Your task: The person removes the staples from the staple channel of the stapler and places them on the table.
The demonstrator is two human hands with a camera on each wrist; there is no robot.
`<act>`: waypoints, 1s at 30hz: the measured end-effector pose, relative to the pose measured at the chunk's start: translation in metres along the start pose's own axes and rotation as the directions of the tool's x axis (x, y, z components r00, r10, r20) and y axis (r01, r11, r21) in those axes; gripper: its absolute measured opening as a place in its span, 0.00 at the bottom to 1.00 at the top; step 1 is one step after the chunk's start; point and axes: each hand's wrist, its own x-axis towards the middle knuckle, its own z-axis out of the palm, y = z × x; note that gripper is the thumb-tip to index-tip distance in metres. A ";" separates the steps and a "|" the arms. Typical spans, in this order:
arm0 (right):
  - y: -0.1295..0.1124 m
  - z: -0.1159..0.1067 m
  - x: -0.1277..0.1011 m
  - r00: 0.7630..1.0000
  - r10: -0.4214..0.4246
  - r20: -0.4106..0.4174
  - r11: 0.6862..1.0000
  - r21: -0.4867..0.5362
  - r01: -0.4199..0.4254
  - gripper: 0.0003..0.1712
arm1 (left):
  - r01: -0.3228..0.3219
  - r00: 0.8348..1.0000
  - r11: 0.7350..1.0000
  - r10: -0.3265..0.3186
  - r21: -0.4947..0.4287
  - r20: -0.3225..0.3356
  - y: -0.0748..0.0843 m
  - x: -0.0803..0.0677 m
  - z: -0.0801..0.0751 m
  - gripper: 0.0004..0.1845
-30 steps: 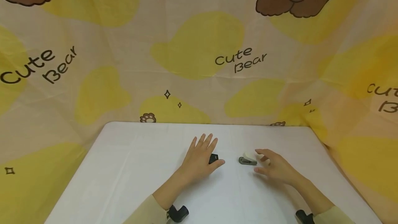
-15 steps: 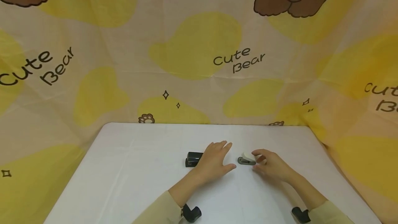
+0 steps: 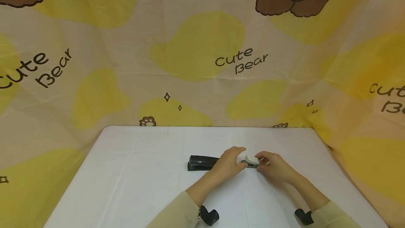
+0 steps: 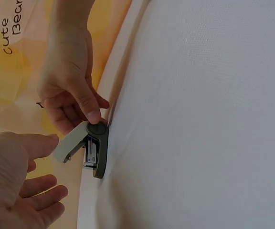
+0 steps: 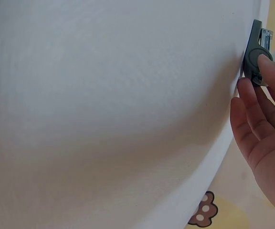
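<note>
A small stapler (image 3: pixel 251 159) with a whitish upper arm and a dark grey-green base sits on the white table, its arm swung up from the base. My right hand (image 3: pixel 276 167) pinches its hinge end, the thumb lying on the round pivot in the right wrist view. There, the stapler's base (image 5: pixel 253 47) shows beside the thumb. My left hand (image 3: pixel 228 162) is at the stapler's other end, fingers parted. In the left wrist view, the left thumb (image 4: pixel 44 144) is close to the tip of the whitish arm (image 4: pixel 71 143); whether they touch, I cannot tell.
A larger black stapler (image 3: pixel 202 163) lies left of the small one, its right end hidden behind my left hand. The white table (image 3: pixel 142 178) ends at a far edge against a patterned cloth (image 3: pixel 196 52).
My left hand has moved right, off the black stapler and over to the small one, uncovering most of the black stapler. The right hand has closed in on the small stapler's hinge end.
</note>
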 end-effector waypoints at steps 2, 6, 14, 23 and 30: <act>0.000 0.000 0.000 1.000 -0.006 0.002 1.000 0.005 0.006 0.17 | 0.015 1.000 1.000 -0.015 -0.014 0.002 0.002 0.002 0.003 0.28; -0.002 -0.001 0.001 1.000 0.002 0.005 1.000 0.010 -0.002 0.17 | 0.028 1.000 0.999 -0.028 -0.028 0.000 0.002 0.006 0.010 0.27; -0.003 -0.001 0.001 1.000 -0.004 0.007 1.000 0.003 0.004 0.15 | 0.017 1.000 0.990 -0.021 -0.142 -0.023 -0.005 0.009 0.020 0.20; -0.004 -0.002 -0.001 1.000 -0.016 0.014 1.000 -0.003 0.016 0.15 | 0.004 0.999 0.988 -0.011 -0.156 -0.048 -0.008 0.008 0.023 0.14; -0.005 -0.003 -0.006 0.999 -0.034 0.033 0.999 0.024 0.033 0.16 | -0.004 1.000 0.985 -0.001 -0.170 -0.030 -0.007 0.003 0.023 0.13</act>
